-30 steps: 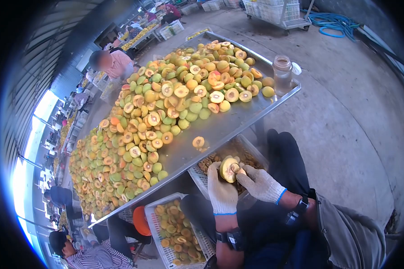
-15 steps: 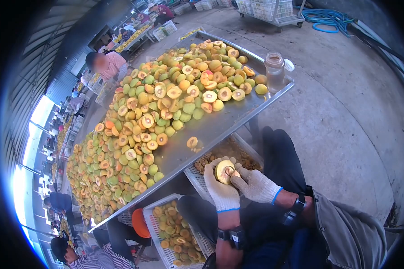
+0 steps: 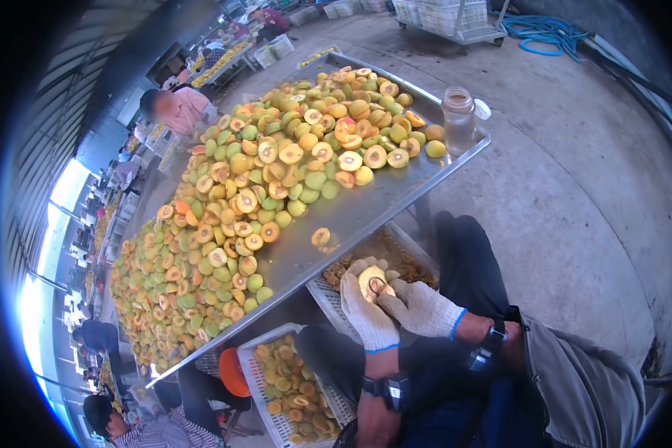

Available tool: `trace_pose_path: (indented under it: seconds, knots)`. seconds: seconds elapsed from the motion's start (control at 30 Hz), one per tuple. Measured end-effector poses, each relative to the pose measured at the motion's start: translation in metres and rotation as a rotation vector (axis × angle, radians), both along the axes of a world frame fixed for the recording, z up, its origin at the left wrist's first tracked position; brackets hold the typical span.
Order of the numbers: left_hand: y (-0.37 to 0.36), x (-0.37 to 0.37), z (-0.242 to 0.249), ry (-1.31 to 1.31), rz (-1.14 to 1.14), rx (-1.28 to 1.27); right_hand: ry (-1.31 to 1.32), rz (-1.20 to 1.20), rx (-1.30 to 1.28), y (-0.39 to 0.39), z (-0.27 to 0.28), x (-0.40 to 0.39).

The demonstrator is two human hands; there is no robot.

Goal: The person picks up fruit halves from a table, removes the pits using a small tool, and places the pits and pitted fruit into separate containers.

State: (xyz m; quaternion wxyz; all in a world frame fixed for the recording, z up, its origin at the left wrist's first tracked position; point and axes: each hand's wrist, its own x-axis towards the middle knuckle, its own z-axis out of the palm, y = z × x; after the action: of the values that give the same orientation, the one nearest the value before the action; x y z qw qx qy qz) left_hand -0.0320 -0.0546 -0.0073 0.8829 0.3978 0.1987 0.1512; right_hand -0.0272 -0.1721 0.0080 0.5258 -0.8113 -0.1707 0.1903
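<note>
In my left hand (image 3: 367,317), which wears a white knitted glove, a yellow-green peach half (image 3: 371,279) rests with its cut face up. The fingers curl around its skin. My right hand (image 3: 427,308), gloved alike, is closed against the near side of the fruit, thumb at its middle. A thin dark curved edge shows in the flesh by the right fingertips; what they grip is mostly covered. Both hands are above a white crate (image 3: 328,301) of brown pits and scraps, beside the metal table (image 3: 299,250).
Many peach halves (image 3: 224,224) are heaped on the table, and a clear bottle (image 3: 459,123) stands at its right corner. Below are a crate of peach halves (image 3: 291,384) and an orange bucket (image 3: 233,372). Co-workers (image 3: 179,112) sit across and to the left.
The peach half has tilted and turned slightly in my left hand. My right fingers have shifted a little over its cut face, and the dark curved edge shows more clearly.
</note>
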Motion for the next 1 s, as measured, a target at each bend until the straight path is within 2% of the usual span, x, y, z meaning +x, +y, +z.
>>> trace_pose_path:
  seconds: [0.2, 0.27, 0.33, 0.4, 0.67, 0.73, 0.83, 0.9, 0.93, 1.0]
  knots:
    - [0.005, 0.001, -0.006, 0.01, 0.058, -0.12, -0.108, 0.01, -0.136, 0.001, 0.001, 0.002]
    - [0.005, -0.001, -0.004, 0.018, 0.065, -0.123, -0.111, 0.014, -0.097, 0.002, -0.007, -0.001]
    - [0.004, -0.005, 0.0, 0.034, 0.063, -0.057, -0.114, 0.02, -0.059, 0.002, -0.006, -0.003]
    - [0.009, -0.006, -0.004, 0.03, 0.043, -0.01, 0.039, 0.06, -0.073, 0.002, 0.004, -0.006]
    - [0.0, -0.006, 0.018, 0.052, 0.106, 0.115, 0.014, 0.079, -0.035, 0.001, 0.013, -0.01]
    - [0.01, -0.005, 0.015, 0.141, -0.047, 0.241, -0.016, 0.099, -0.055, 0.0, 0.012, -0.01]
    - [0.014, -0.005, 0.018, 0.06, -0.092, 0.326, -0.102, 0.094, 0.036, 0.0, 0.001, -0.009]
    - [0.016, -0.006, 0.019, 0.035, -0.106, 0.359, 0.377, 0.14, 0.076, -0.002, 0.0, -0.008]
    - [0.017, -0.007, 0.02, 0.012, -0.118, 0.39, 0.378, 0.139, 0.078, -0.002, 0.0, -0.008]
    - [0.021, -0.007, 0.018, -0.028, -0.141, 0.426, 0.636, 0.156, 0.173, -0.002, 0.002, -0.006]
